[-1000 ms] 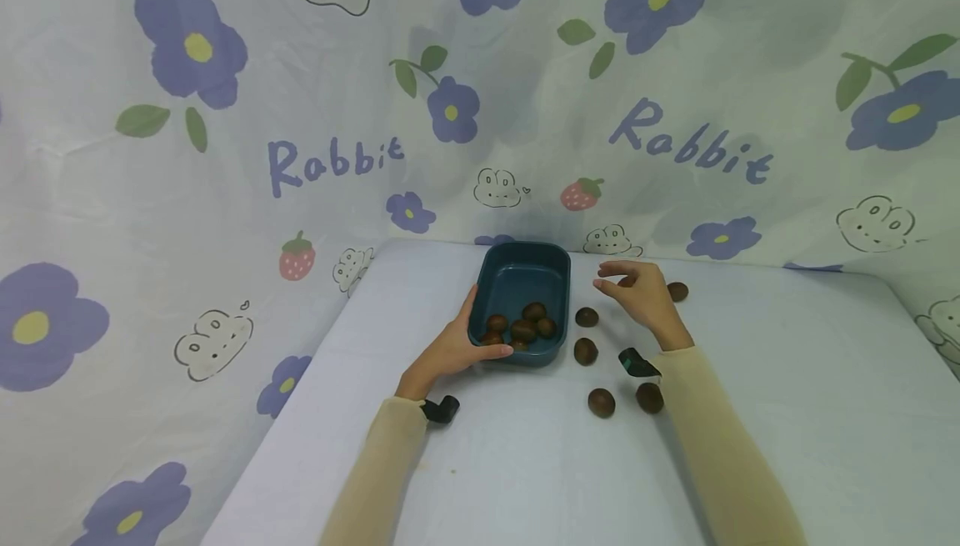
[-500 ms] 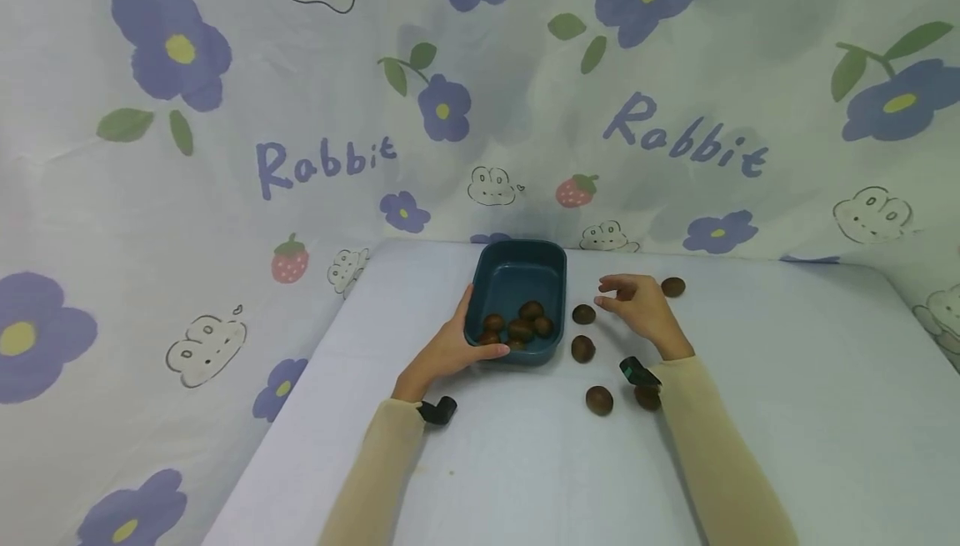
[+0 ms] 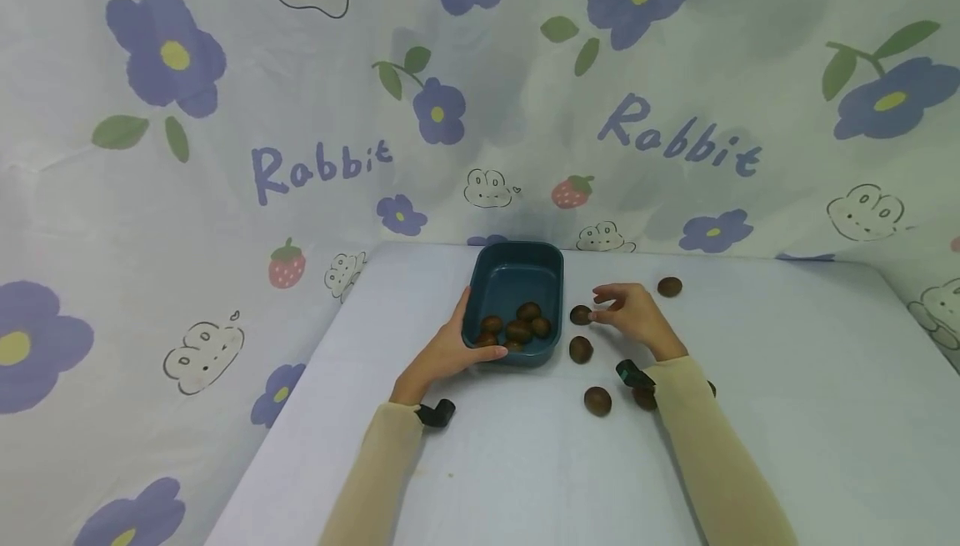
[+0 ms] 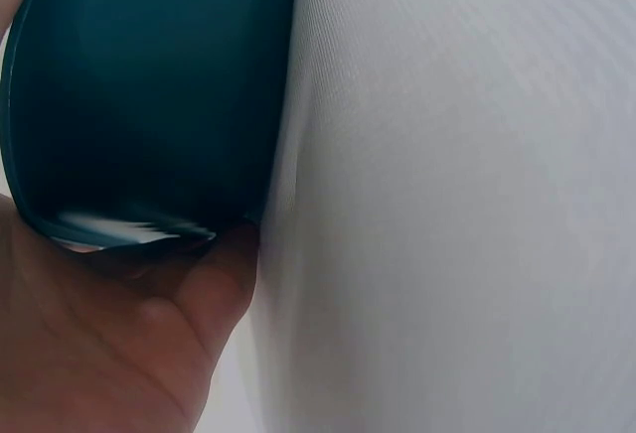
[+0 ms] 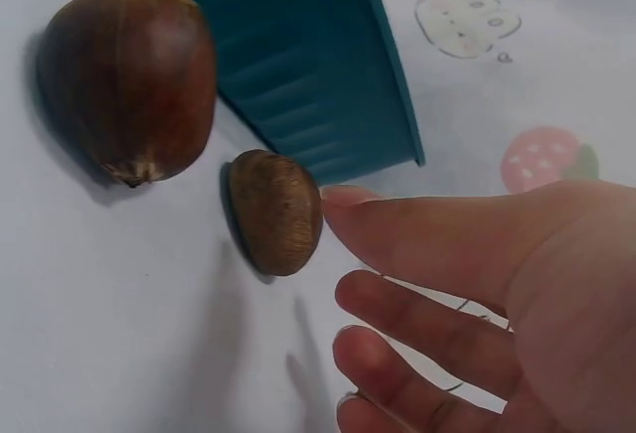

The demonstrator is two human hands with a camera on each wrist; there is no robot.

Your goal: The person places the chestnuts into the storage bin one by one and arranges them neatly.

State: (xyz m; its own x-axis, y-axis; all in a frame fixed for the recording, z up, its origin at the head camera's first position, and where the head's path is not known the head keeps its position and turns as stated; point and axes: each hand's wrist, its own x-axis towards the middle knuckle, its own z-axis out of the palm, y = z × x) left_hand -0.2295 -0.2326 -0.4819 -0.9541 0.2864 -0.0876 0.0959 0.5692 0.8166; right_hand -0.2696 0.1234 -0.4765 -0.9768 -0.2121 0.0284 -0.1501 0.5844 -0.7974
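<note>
My left hand (image 3: 448,352) grips the near left corner of a dark teal rectangular container (image 3: 519,283), with the thumb lying along its near rim. Several brown chestnuts (image 3: 519,330) rest inside, toward the near end. Just right of the container, the thumb tip of my right hand (image 3: 633,317) is at the edge of a small chestnut (image 5: 276,213); whether it touches cannot be told. The other fingers of that hand are bent loosely and apart from this chestnut. A larger, glossy chestnut (image 5: 134,80) sits beside it. Part of the right palm is hidden.
On the white table (image 3: 525,463) lie more chestnuts: one (image 3: 670,287) behind the right hand, one (image 3: 597,401) nearer the front, and another (image 3: 644,398) partly under the right forearm. A patterned cloth (image 3: 495,96) hangs behind the table.
My right hand has moved left and nearer to me, toward the small chestnut. A chestnut seen at that hand one second ago no longer shows. The left hand keeps its grip on the container.
</note>
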